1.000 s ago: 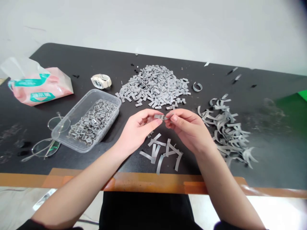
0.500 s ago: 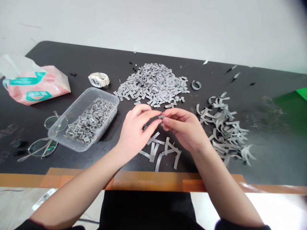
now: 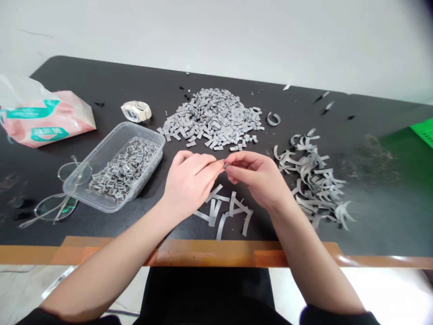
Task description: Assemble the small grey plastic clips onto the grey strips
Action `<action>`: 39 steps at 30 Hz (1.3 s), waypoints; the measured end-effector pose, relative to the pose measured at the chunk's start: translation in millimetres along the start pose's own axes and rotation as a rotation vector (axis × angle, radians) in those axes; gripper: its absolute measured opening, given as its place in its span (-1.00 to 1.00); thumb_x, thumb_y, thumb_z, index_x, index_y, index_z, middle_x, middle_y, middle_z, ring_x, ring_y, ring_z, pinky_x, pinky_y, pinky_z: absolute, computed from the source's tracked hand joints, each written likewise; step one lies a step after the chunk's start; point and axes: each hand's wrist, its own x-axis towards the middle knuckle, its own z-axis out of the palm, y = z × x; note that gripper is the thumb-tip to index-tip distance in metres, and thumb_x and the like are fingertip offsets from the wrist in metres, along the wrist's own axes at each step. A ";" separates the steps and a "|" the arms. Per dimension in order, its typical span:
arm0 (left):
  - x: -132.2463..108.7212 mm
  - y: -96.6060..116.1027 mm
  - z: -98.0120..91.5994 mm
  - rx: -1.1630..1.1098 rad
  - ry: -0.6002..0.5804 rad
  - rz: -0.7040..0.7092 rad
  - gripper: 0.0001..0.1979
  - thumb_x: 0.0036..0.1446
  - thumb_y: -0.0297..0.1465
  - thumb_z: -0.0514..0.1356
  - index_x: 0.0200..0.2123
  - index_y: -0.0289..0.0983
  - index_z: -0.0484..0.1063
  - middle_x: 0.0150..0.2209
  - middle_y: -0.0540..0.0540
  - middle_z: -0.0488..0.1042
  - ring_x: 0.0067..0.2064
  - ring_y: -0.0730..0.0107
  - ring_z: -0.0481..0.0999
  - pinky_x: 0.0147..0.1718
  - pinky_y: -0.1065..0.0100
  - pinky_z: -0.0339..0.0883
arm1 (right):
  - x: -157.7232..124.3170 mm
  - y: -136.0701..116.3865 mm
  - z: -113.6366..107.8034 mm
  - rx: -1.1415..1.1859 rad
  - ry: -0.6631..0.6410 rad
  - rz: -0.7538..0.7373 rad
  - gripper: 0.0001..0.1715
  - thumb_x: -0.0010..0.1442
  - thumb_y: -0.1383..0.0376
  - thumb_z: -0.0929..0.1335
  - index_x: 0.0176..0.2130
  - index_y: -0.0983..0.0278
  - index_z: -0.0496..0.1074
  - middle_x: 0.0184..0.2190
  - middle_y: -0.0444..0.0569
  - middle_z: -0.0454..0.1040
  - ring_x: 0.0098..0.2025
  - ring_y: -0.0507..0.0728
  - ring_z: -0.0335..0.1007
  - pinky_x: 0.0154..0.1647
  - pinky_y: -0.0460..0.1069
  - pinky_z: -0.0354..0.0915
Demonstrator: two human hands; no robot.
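My left hand (image 3: 191, 180) and my right hand (image 3: 259, 178) meet fingertip to fingertip above the middle of the black table. Between them is a small grey metal buckle (image 3: 226, 166), mostly covered by the fingers. The right thumb and forefinger pinch it from one side; the left fingers press together at its other side, the left thumb largely hidden. Below the hands lie several loose grey strips (image 3: 233, 210). Just beyond is a heap of short folded grey pieces (image 3: 216, 117). To the left, a clear plastic container (image 3: 72, 187) holds many metal buckles (image 3: 126, 169).
Curved grey strips (image 3: 314, 180) lie piled by my right forearm. Eyeglasses (image 3: 56, 207) are partly behind the container. A white watch (image 3: 135, 111) and a tissue pack (image 3: 50, 119) stand farther left. A green object (image 3: 422, 133) sits at the right edge.
My left fingers have closed together, and the gap between thumb and forefinger no longer shows. The right hand keeps its pinch. The whole view has shifted slightly.
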 end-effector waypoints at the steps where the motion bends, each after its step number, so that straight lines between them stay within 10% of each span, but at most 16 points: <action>1: 0.3 -1.1 0.4 0.026 0.016 0.037 -0.86 0.36 -0.48 0.18 -0.18 -0.28 0.57 -0.26 -0.06 0.67 -0.31 0.38 0.58 -0.20 0.26 0.30 | -0.1 0.1 0.0 -0.038 0.016 -0.010 -0.88 0.04 0.38 0.55 -0.33 0.26 0.62 -0.44 -0.16 0.58 -0.47 -0.06 0.40 -0.42 -0.13 0.35; 13: 3.2 -4.4 -3.2 -0.091 -0.055 0.035 -0.85 0.35 -0.54 0.14 -0.17 -0.35 0.54 -0.21 -0.12 0.65 -0.22 0.33 0.58 -0.17 0.26 0.35 | 2.8 3.2 -0.8 -0.023 -0.010 -0.016 -0.82 -0.02 0.41 0.58 -0.36 0.28 0.59 -0.50 -0.20 0.52 -0.50 -0.07 0.37 -0.45 -0.16 0.33; 30: 6.1 8.8 -7.5 -0.594 -0.068 -0.512 -0.92 0.26 -0.47 0.28 -0.22 -0.24 0.61 -0.22 -0.04 0.65 -0.19 0.35 0.61 -0.13 0.33 0.47 | 2.6 6.8 3.5 0.409 -0.117 0.164 -0.88 0.05 0.40 0.59 -0.39 0.27 0.62 -0.56 -0.17 0.50 -0.53 -0.10 0.37 -0.53 -0.23 0.27; 39: 1.2 6.8 -7.2 -0.375 -0.091 -0.310 -0.85 0.33 -0.50 0.19 -0.22 -0.24 0.58 -0.25 -0.02 0.65 -0.23 0.38 0.58 -0.15 0.32 0.38 | 2.1 1.8 3.3 0.387 -0.084 0.232 -0.79 -0.04 0.41 0.63 -0.42 0.31 0.58 -0.61 -0.18 0.47 -0.56 -0.10 0.32 -0.61 -0.24 0.20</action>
